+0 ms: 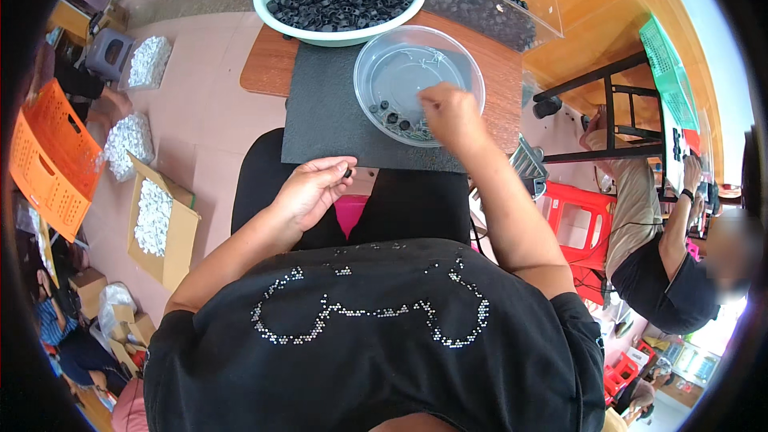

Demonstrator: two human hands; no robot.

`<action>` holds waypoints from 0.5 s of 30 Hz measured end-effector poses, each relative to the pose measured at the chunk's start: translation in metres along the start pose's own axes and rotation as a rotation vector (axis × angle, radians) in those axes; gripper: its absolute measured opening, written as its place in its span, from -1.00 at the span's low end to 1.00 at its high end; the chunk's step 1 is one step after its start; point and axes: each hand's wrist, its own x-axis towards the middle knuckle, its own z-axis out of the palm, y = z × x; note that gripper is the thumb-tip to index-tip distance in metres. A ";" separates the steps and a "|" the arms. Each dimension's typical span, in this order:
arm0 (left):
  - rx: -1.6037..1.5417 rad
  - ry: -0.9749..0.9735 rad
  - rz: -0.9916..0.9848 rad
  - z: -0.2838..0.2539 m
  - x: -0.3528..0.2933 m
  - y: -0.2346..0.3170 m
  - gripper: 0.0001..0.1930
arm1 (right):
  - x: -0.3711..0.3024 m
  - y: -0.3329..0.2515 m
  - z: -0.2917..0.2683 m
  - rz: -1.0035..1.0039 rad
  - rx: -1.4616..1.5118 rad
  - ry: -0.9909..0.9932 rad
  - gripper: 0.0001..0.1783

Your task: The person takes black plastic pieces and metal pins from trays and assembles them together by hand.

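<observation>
Between thumb and fingers, my left hand (308, 192) pinches a small round black part (348, 173) just off the near edge of a dark grey mat (316, 124). My right hand (454, 118) is over a clear round plastic tub (362, 84) on the mat, its fingers drawn together; what they hold, if anything, I cannot make out. Several loose black parts (392, 118) lie at the tub's near left, beside thin silvery pieces that look like pins or wires. More thin pale pieces rest at its far side.
Beyond the tub, a pale green basin (260, 2) is heaped with black parts. A clear box (480, 12) of black parts stands at the far right of the wooden table (268, 60). An orange crate (58, 162) and a carton (182, 232) are at left; a person sits at right.
</observation>
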 end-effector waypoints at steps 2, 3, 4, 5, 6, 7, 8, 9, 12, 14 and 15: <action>0.009 0.016 -0.002 0.006 0.000 0.001 -0.74 | 0.008 0.020 -0.011 0.012 -0.184 -0.007 -0.85; 0.019 0.033 -0.005 0.010 -0.001 0.001 -0.75 | 0.009 0.024 -0.014 0.066 -0.216 -0.047 -0.85; 0.015 0.034 -0.003 0.012 -0.001 0.001 -0.75 | 0.011 0.026 -0.015 0.121 -0.247 -0.087 -0.85; 0.047 0.025 0.017 0.013 -0.001 0.000 -0.75 | 0.013 0.026 -0.014 0.117 -0.248 -0.090 -0.85; 0.079 0.016 0.037 0.014 -0.001 0.000 -0.76 | 0.014 0.025 -0.014 0.079 -0.286 -0.092 -0.85; 0.076 0.017 0.037 0.014 -0.001 -0.001 -0.76 | 0.015 0.024 -0.012 0.044 -0.323 -0.094 -0.85; 0.062 0.000 0.019 0.014 -0.001 -0.002 -0.77 | 0.016 0.027 -0.008 0.042 -0.323 -0.096 -0.85; 0.047 -0.016 0.002 0.014 -0.001 -0.002 -0.79 | 0.017 0.033 -0.001 0.025 -0.372 -0.142 -0.85; 0.004 -0.045 -0.064 0.014 -0.003 0.000 -0.80 | 0.022 0.031 0.008 0.016 -0.440 -0.193 -0.87; 0.016 -0.046 -0.066 0.008 -0.003 -0.001 -0.80 | 0.022 0.028 0.011 0.022 -0.461 -0.205 -0.89; 0.033 -0.053 -0.070 0.006 -0.003 0.000 -0.80 | 0.022 0.028 0.011 0.017 -0.386 -0.147 -0.92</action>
